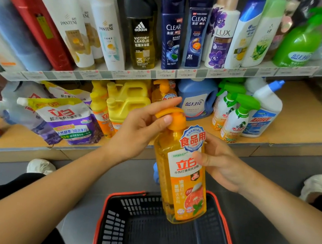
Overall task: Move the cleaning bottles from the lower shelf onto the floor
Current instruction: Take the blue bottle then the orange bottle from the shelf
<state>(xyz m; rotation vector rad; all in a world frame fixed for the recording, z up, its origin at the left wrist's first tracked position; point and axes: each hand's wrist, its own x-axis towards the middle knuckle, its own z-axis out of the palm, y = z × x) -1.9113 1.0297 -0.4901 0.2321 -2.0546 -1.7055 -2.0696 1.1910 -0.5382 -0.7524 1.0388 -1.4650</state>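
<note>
Orange translucent plastic pump bottle of dish liquid (180, 183) hangs in the air between both hands, off the lower shelf and not yet on the floor. The left hand (141, 133) curls round its neck at the orange pump head (174, 117), and the right hand (222, 166) wraps the labelled body from the side. It looks nearly full, so I judge it heavy for its size, stiff-walled but smooth and somewhat slippery. The pump is the weak point, so the neck or body is the safer hold. Directly below sits a black slotted plastic basket with a red rim (120, 220) on the grey floor (285, 167). Behind, on the pale wooden lower shelf (303, 114), stand a blue detergent jug (196, 98), green-trigger spray bottles (237, 120) and yellow jugs (130, 98).
</note>
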